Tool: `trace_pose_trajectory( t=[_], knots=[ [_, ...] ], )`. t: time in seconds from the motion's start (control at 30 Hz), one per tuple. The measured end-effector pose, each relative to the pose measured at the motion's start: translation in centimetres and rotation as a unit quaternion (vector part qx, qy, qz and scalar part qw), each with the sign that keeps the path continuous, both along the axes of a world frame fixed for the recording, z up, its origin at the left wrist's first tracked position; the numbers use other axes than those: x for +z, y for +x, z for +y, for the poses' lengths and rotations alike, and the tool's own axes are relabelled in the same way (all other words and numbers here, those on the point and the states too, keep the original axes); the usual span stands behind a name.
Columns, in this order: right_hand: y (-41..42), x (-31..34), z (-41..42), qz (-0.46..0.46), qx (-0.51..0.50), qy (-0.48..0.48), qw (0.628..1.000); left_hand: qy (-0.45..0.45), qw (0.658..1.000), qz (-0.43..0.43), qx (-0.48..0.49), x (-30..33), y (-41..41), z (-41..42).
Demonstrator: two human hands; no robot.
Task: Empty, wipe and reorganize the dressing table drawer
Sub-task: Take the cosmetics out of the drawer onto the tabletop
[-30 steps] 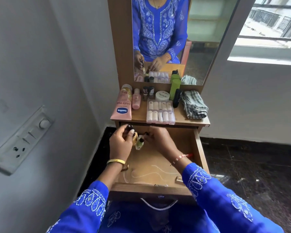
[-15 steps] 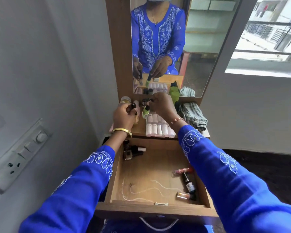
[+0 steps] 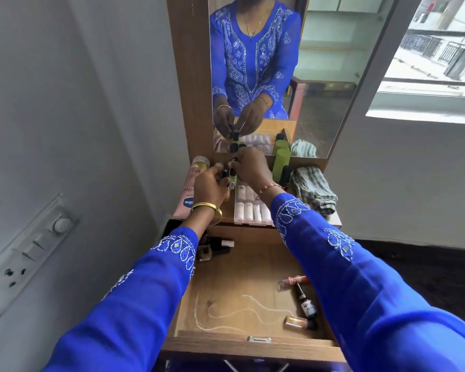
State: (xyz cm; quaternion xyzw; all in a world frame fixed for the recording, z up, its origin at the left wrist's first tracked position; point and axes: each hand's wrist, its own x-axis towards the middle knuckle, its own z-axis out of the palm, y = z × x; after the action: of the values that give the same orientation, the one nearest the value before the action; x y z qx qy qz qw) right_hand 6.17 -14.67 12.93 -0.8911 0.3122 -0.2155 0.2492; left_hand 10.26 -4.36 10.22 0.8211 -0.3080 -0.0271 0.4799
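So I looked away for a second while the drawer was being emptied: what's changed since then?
Both hands left the drawer and moved up to the tabletop by the mirror, carrying small bottles: the left hand and right hand hold them there at the back. The bottles at the drawer's right and those in its back left corner, the pink tube and cloth stayed.

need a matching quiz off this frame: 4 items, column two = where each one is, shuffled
Items:
1. striped cloth
2. white thread
3. pink tube
4. black dropper bottle

Places:
A. drawer floor, front left
B. tabletop, right end
C. drawer, right side
D. tabletop, left end

Pairs: 1-B, 2-A, 3-D, 4-C
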Motion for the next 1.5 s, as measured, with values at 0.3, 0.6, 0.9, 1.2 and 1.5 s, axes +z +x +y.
trace_pose_trajectory(
  t=[0.3, 0.6, 0.9, 1.2, 1.5],
  knots=[
    [0.4, -0.6, -0.2, 0.029, -0.005, 0.030, 0.999, 0.014, 1.000, 0.017, -0.006, -0.6, 0.3, -0.3],
    [-0.2, -0.7, 0.0, 0.000, -0.005, 0.051, 0.999, -0.020, 0.999, 0.048, -0.014, -0.4, 0.0, 0.3],
    [-4.4, -1.2, 3.4, -0.162, -0.045, 0.090, 0.982, -0.130, 0.986, 0.088, 0.057, -0.1, -2.6, 3.6],
    [-9.8, -7.7, 10.9, -0.176, -0.020, 0.128, 0.976, -0.198, 0.963, 0.152, 0.101, -4.7, -6.1, 7.8],
    [-9.3, -13.1, 11.4, 0.056, 0.030, 0.102, 0.993, -0.122, 0.968, 0.178, 0.127, -9.3, -6.8, 10.8]
  ],
)
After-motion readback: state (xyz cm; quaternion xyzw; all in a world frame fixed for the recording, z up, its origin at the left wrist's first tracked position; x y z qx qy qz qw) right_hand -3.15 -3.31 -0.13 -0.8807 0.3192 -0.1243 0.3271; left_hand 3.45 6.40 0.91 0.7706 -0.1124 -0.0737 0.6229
